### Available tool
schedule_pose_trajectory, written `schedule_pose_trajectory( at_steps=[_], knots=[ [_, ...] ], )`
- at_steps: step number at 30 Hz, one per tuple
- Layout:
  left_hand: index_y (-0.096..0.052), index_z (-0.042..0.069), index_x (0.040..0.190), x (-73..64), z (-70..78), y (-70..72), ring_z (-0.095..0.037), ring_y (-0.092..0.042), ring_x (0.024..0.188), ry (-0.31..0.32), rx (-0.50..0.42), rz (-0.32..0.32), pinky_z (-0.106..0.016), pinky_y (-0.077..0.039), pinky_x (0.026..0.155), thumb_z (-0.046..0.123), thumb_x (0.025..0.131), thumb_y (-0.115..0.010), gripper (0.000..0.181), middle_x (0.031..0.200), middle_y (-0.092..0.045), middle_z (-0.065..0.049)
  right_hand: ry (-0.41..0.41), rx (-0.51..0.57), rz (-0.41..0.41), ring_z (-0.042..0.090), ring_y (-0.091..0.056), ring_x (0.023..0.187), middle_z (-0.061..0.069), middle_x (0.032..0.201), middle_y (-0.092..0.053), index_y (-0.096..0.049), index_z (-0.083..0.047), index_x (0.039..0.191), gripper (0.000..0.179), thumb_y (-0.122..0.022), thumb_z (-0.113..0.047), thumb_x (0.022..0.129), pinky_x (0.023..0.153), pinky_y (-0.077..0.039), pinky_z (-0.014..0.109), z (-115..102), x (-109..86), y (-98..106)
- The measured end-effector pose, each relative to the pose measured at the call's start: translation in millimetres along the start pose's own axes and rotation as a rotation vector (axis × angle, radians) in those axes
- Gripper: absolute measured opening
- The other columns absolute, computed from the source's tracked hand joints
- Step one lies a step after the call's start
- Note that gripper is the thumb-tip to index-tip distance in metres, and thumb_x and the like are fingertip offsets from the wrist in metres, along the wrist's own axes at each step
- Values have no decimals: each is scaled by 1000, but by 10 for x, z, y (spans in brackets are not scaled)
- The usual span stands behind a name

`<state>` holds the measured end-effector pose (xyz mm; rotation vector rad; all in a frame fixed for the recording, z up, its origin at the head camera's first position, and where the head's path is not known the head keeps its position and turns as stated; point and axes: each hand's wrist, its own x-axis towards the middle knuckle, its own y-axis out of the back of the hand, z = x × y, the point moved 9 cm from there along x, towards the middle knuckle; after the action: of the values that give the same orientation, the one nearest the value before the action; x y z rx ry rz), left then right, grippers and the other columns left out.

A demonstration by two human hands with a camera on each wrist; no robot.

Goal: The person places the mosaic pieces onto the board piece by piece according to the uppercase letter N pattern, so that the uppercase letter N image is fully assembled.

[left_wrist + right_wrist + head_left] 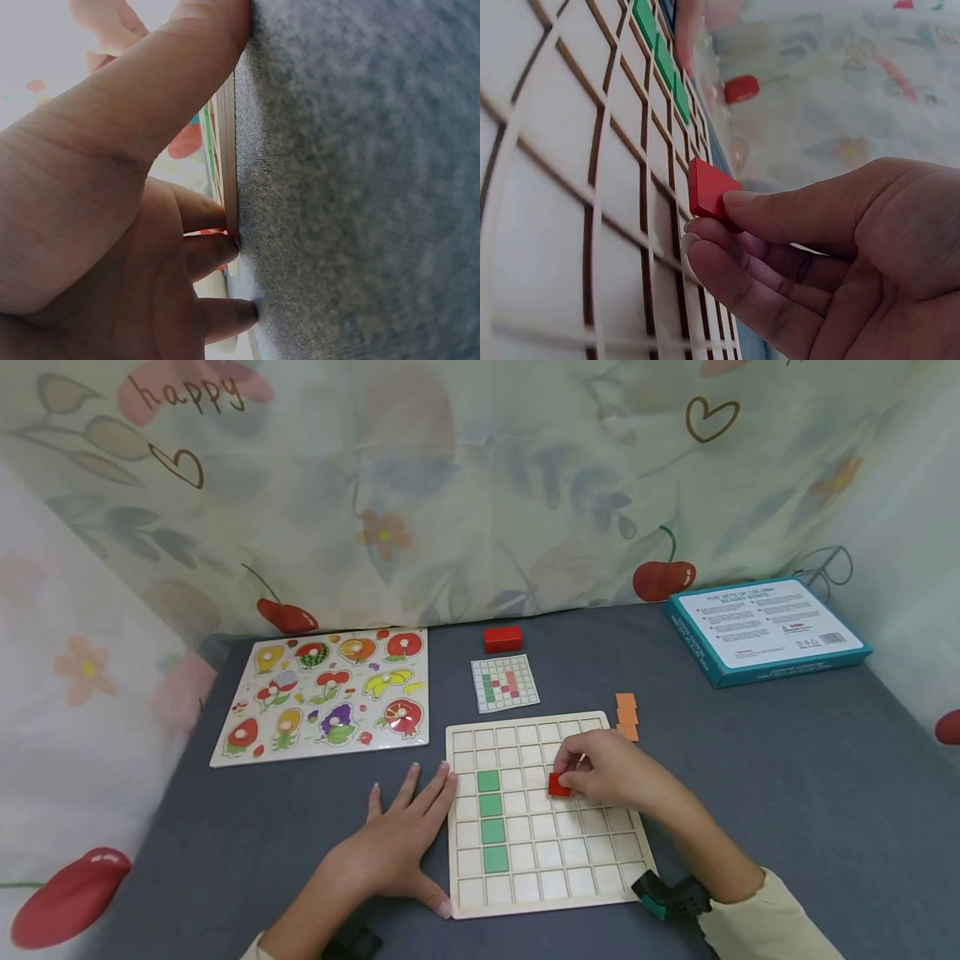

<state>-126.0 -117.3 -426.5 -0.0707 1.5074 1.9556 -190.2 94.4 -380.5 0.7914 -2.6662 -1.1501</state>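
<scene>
A pale wooden grid board [551, 885] lies on the table, with several green square tiles [491, 806] set in one column toward its left. My right hand [611, 768] pinches a red square tile [711, 191] between thumb and fingers over the upper right part of the board. In the right wrist view the tile is tilted against the grid, its lower corner close to the wooden ridges; whether it touches cannot be told. Along the board's left edge rests my left hand [397, 843], fingers spread, fingertips and thumb against the rim.
Behind the board lie a small pattern card [506, 683] and a red block or stack of tiles [502, 639]. Orange tiles [627, 717] are by the upper right corner. A fruit picture board [322, 697] lies at left, a teal box [768, 631] at back right.
</scene>
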Motion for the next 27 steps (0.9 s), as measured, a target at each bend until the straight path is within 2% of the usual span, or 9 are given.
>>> schedule_pose_trajectory(
  at_steps=[7,14,20,27],
  knots=[
    [-9,17,163,-1,2,7,-37,10,151,3,-5,-5,-79,1,104,71,54,-85,144,168,0,-1,33,-19,-55,14,-54,70,-6,74,-61,-70,-12,81,16,-71,2,87,64,-49,30,-200,137,-241],
    [-9,17,163,-16,13,18,-38,9,151,-3,-10,0,-79,0,104,72,54,-84,143,168,-2,-2,67,-81,-66,13,-53,70,-8,72,-59,-69,-14,76,19,-73,3,85,66,-47,30,-313,232,-406],
    [-10,16,163,-19,14,24,-39,7,151,-1,-9,5,-79,0,103,71,53,-85,144,168,-3,-3,119,-162,-25,11,-51,69,-10,71,-57,-68,-14,74,21,-73,4,83,67,-46,30,-408,233,-454],
    [-10,16,163,-17,16,24,-39,7,151,2,-5,1,-79,0,103,72,53,-84,143,168,-3,-3,166,-215,-8,11,-57,74,-8,78,-61,-77,-11,80,13,-76,2,83,72,-51,32,-459,182,-465]
  ],
)
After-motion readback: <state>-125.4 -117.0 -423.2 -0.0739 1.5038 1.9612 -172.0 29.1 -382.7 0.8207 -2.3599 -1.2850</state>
